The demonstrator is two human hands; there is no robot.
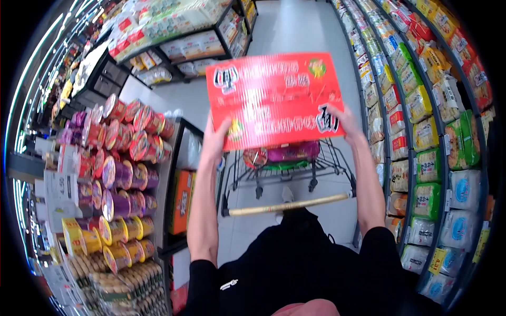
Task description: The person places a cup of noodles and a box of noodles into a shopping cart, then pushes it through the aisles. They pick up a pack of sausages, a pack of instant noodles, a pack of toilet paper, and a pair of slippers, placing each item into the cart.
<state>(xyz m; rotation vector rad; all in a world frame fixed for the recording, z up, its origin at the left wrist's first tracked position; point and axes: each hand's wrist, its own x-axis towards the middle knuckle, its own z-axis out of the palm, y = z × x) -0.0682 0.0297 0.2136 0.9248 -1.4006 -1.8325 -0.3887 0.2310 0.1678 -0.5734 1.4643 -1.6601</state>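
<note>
- The left grip (214, 140) and right grip (348, 122) hold the red box (274, 100) at both ends.
- It is up over the cart (316, 201).
- If one grip slips, the box might tip and fall.

the red box (275, 101) partly hides the shopping cart (289, 204).

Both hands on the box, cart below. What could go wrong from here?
1. The left hand and right hand grip the red box toward its near end, so the far end might dip or slip.
2. Neither hand is on the wheeled cart, so it could roll if nudged.
3. The box hides part of the cart; lowered there, it might press on the purple pack.
</note>
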